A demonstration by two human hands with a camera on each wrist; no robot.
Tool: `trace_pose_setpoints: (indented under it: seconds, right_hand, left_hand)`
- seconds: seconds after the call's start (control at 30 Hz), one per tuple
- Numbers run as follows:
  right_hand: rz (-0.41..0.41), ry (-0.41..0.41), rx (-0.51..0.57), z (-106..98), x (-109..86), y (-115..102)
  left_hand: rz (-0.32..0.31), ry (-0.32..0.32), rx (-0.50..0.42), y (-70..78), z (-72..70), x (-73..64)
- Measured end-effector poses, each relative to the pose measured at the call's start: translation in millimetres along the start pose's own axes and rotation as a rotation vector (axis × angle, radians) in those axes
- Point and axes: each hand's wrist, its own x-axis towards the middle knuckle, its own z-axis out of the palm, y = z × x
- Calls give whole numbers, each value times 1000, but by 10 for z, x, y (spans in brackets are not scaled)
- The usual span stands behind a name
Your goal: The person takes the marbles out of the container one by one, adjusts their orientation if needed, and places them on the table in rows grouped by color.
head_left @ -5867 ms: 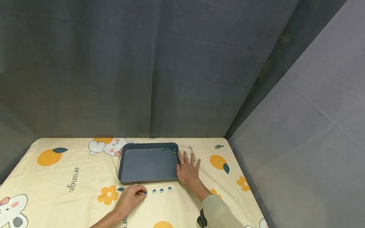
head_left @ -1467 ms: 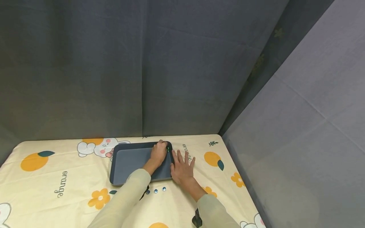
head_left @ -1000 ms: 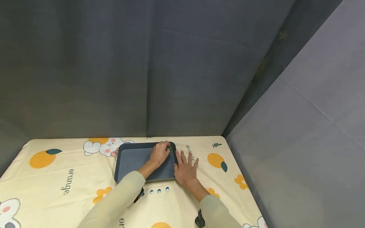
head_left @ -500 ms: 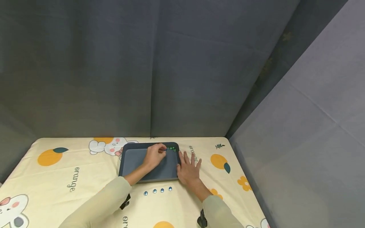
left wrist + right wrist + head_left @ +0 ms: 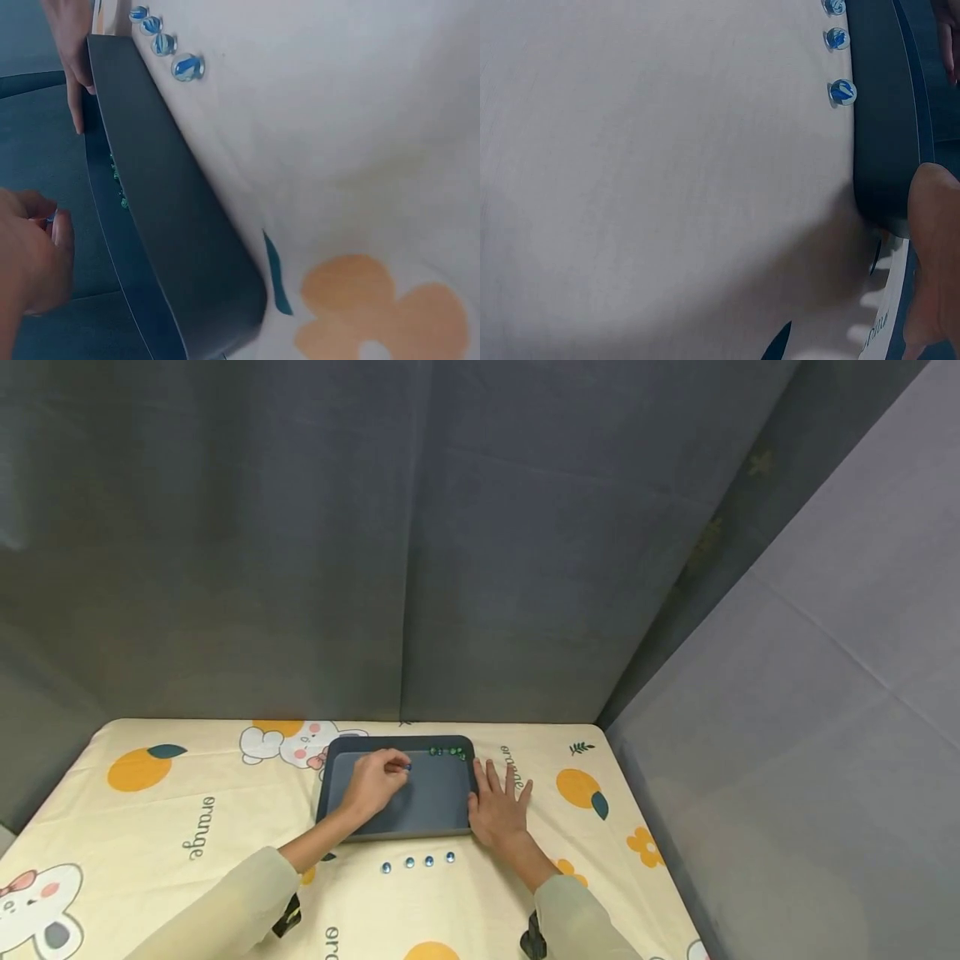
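My left hand (image 5: 373, 783) is over the left half of a dark grey tray (image 5: 431, 806), pinching a small blue marble (image 5: 408, 767) between thumb and fingertips. In the left wrist view only a sliver of that marble (image 5: 51, 219) shows. Several green marbles (image 5: 456, 751) lie inside the tray along its far edge, by the far right corner. In front of the tray, several clear marbles with blue swirls (image 5: 409, 862) form a row on the cloth. My right hand (image 5: 498, 814) lies with spread fingers beside the tray's right side, its thumb at the rim.
A cream cloth (image 5: 247, 827) printed with oranges, flowers and rabbits covers the table. Grey curtains (image 5: 300, 568) hang behind the table's far edge, and a grey panel (image 5: 810, 710) stands along the right side.
My left hand reached from the row into the tray's far right corner, then drew back left with a blue marble, leaving a gap among the green ones. My right hand stays at the rim.
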Motion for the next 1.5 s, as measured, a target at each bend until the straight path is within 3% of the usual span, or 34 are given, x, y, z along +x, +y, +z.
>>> trace_pose_setpoints:
  seconds: [0.3, 0.73, 0.9, 1.2, 1.5]
  right_hand:
    - [1, 1, -16, -6, -11, -9]
    - [-5, -1, -27, -39, -4, -23]
    - [-10, -4, -25, -57, -11, -13]
    - [-2, -8, -8, -87, -32, -14]
    - [-3, 3, -6, -74, -30, -29]
  left_hand:
    - [-63, -52, -39, 31, -197, -232]
    - [-171, -106, -86, 51, -460, -691]
    - [-183, -149, -91, 25, -488, -828]
    - [-225, -123, -75, -44, -500, -968]
    - [-220, -135, -44, -141, -453, -1120]
